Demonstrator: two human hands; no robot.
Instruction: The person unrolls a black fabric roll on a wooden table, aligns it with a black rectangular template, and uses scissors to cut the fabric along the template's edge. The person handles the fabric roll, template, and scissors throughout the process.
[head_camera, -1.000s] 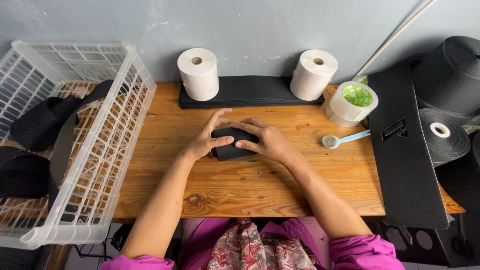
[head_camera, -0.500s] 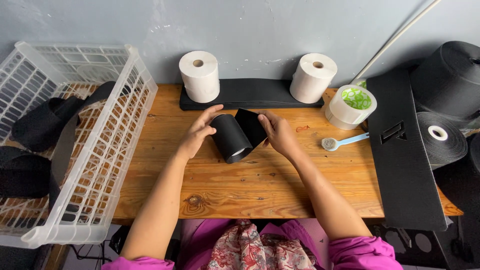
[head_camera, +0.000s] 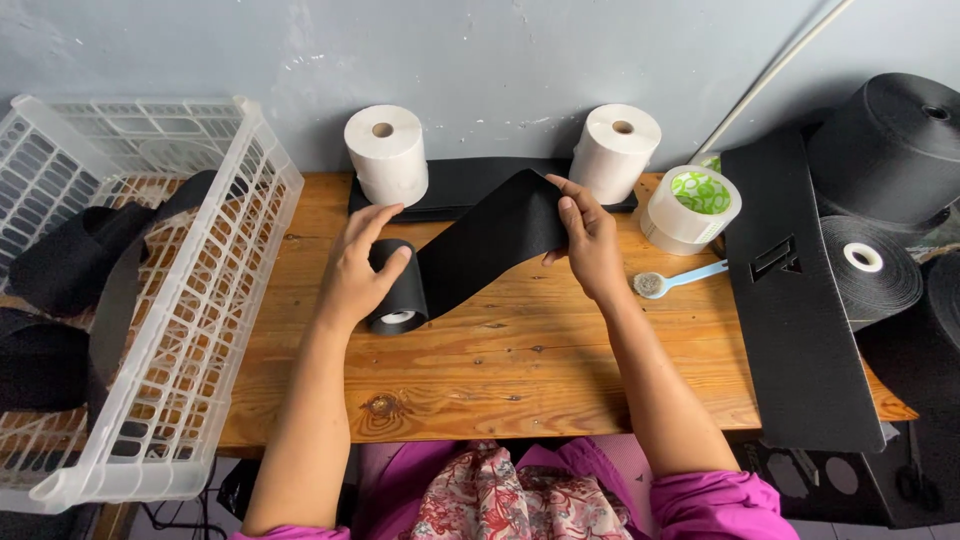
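Note:
My left hand grips a small roll of black strap that rests on its edge on the wooden table. From the roll a wide black strip runs up and to the right. My right hand pinches the strip's free end above the table, in front of the right white paper roll.
A white plastic basket with black strap pieces stands at the left. Behind sit a second white paper roll and a black flat piece. At the right are a clear tape roll, a blue-handled tool, a black panel and big black rolls.
The roll was flat under both hands; it has been lifted onto its edge, and my right hand has drawn the strip out up and to the right.

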